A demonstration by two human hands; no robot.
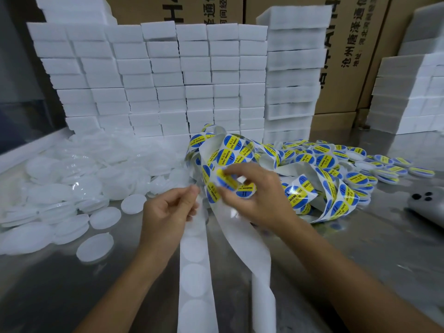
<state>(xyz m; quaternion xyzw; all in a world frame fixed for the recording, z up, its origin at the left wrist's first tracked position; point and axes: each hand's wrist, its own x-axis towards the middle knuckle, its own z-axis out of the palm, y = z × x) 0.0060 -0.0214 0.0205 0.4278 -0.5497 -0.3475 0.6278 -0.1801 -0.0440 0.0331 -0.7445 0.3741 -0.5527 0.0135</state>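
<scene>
Packing/labelling workshop: steel counter [360,248], white foam blocks [153,75] stacked across frame centre, printed cartons [355,44] top right, plain lids [60,188] heaped left, labelled lids [360,162] right.

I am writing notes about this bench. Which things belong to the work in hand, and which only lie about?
In use: left hand, right hand, sticker strip, plain lids, labelled lids.
Lying about: foam blocks, cardboard boxes, phone.
</scene>
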